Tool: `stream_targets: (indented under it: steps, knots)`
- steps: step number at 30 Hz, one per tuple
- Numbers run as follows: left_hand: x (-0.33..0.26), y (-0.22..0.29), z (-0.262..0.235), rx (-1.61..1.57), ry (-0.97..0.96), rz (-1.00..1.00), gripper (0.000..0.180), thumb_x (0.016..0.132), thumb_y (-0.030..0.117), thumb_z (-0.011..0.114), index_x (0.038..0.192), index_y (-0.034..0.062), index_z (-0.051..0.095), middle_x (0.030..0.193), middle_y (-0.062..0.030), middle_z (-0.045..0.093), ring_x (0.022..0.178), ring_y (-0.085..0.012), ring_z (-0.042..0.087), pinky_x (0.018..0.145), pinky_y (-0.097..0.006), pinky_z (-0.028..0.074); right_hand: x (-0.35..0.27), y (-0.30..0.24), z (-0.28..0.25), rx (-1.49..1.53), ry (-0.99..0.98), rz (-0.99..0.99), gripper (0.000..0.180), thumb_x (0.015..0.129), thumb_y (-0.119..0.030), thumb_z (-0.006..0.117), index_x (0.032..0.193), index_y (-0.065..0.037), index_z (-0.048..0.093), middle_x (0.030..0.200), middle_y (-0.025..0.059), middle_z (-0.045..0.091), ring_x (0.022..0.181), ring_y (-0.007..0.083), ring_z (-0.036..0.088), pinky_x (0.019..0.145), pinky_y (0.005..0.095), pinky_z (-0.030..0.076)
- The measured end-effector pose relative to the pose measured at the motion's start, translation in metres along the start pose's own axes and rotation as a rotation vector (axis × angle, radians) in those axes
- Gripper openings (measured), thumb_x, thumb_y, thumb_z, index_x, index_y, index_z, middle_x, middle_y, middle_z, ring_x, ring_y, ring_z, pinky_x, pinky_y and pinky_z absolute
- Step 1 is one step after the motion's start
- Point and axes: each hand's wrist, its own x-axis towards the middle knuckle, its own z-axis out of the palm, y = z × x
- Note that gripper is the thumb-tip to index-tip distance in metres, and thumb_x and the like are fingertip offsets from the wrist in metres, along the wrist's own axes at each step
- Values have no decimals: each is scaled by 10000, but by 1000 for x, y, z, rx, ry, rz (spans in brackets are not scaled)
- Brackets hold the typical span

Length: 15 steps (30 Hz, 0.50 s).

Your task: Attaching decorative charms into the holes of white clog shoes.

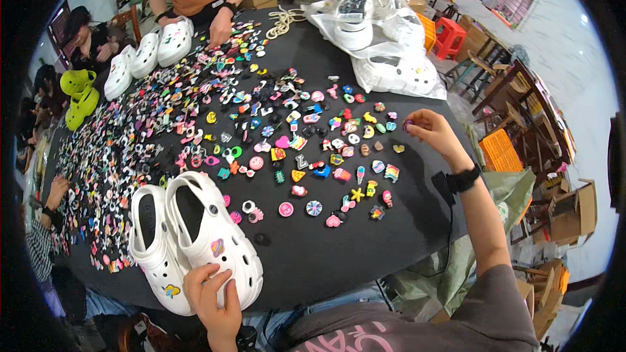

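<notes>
Head view shows the left hand [212, 296] gripping the toe of a white clog [212, 234] that stands at the near edge of the black table [365, 248], with a second clog [153, 248] touching it on the left. Right of the clogs, past a spread of coloured charms [306, 150], the right hand [433, 132] pinches one small charm [407, 124] between its fingertips, just above the table.

White clog [212, 238], toe at six o'clock, upright beside its twin, one charm on the toe. Small purple charm [407, 124] at two o'clock, pinched in fingertips.
</notes>
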Motion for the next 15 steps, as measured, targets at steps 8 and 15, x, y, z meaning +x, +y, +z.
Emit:
stream_targets:
  steps: [8,15]
  knots:
    - [-4,-5,0,50,-62,35,209,782,-70,612,968,26,618,1119,-140,516,1054,-287,513,899,-355,426,46,54,-7,-2,10,166,239,907,-154,651,1089,-1,675,919,56,687,748,103,620,659,239,536]
    - [-3,3,2,4,-38,-15,193,810,-67,580,982,14,609,1141,-149,508,1081,-289,501,931,-375,406,34,49,-7,-3,158,123,289,919,-139,627,1164,15,622,951,70,663,739,110,612,640,248,539]
